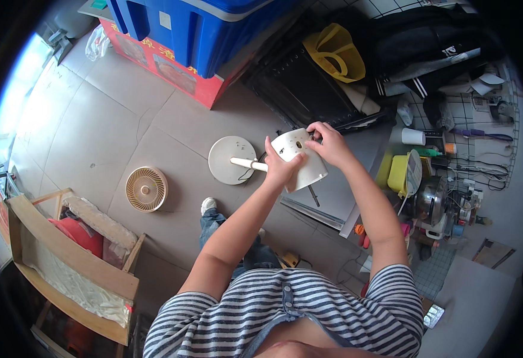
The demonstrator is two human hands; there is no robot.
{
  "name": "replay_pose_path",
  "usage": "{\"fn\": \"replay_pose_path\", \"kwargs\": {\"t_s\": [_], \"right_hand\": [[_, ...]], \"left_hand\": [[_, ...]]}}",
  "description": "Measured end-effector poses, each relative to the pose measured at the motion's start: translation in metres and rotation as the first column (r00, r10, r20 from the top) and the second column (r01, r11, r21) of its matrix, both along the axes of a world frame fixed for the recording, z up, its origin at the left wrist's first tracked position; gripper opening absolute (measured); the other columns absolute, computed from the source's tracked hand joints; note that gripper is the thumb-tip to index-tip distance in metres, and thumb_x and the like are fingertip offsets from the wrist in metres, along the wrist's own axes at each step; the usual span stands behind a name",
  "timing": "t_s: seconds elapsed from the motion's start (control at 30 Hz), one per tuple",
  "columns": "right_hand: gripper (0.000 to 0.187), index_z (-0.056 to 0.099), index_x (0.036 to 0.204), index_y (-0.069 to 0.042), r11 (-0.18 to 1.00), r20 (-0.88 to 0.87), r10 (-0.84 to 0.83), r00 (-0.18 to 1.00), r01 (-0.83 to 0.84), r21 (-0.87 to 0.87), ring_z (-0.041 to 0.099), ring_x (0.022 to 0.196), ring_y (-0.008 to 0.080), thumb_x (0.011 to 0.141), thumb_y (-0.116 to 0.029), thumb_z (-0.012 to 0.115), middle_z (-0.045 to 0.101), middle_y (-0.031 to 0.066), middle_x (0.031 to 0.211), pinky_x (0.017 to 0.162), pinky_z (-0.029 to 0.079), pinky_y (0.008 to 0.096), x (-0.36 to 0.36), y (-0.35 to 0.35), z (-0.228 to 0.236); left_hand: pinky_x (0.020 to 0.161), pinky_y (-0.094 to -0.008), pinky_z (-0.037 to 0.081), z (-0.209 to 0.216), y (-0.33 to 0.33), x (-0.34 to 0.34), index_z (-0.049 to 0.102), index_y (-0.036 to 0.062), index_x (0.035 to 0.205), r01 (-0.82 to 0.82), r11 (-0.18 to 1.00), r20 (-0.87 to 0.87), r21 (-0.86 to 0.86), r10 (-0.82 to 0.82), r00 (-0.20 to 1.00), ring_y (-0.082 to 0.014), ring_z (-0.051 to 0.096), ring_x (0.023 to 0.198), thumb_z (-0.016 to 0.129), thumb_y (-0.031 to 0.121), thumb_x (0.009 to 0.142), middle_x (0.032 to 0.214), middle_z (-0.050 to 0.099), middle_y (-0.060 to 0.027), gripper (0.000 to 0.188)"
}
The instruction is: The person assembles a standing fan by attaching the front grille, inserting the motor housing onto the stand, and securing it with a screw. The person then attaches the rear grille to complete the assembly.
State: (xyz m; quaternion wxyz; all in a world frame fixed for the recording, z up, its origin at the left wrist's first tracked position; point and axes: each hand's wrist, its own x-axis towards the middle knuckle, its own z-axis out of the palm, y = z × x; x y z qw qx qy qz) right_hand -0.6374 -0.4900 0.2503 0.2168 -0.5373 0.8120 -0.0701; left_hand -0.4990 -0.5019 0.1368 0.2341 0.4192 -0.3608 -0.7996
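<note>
Hands [280,170] hold white housing [313,164] — grille [146,190] left, blue bin [202,36] beyond.

Smooth white plastic housing [313,170] – glossy blue plastic bin [205,37] – matt wooden frame [64,246]

Left arm [231,235]: stretched forward, leaning to right | Left hand [282,169]: in gripping pose, thumb [299,159] and one finger [268,145] spread apart | Right arm [369,200]: reaching forward, slanting to left | Right hand [333,146]: near left hand, fingers [317,126] bent inward
</note>
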Motion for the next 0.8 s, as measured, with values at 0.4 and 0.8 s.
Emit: {"fn": "replay_pose_path", "kwargs": {"t_s": [0.4,0.8], "right_hand": [[0.018,0.059,0.092,-0.006,0.992,-0.035,0.005,0.999,-0.009,-0.126,0.057,0.066,0.0192,0.081,-0.017,0.067,0.059,0.0052,0.079,0.064,0.047,0.0316,-0.006,0.008,-0.003],[0.009,0.055,0.082,-0.002,0.999,0.168,0.035,0.985,-0.037,0.007,0.060,0.067,0.0237,0.075,-0.002,0.060,0.060,0.0118,0.078,0.063,0.049,0.0337,-0.007,0.002,0.003]], "left_hand": [[0.094,-0.0416,0.046,0.007,0.002,0.001,0.000,-0.0015,0.145,0.073,0.989,0.175,-0.128,-0.050,0.983,-0.0349,0.051,0.111,0.079,0.033,0.064,0.123,0.043,-0.0296,0.118],[0.099,-0.0469,0.042,-0.006,0.006,-0.003,-0.003,0.0101,0.148,0.075,0.993,0.108,-0.088,-0.065,0.992,-0.0417,0.044,0.116,0.081,0.035,0.060,0.126,0.034,-0.0321,0.124]]}}
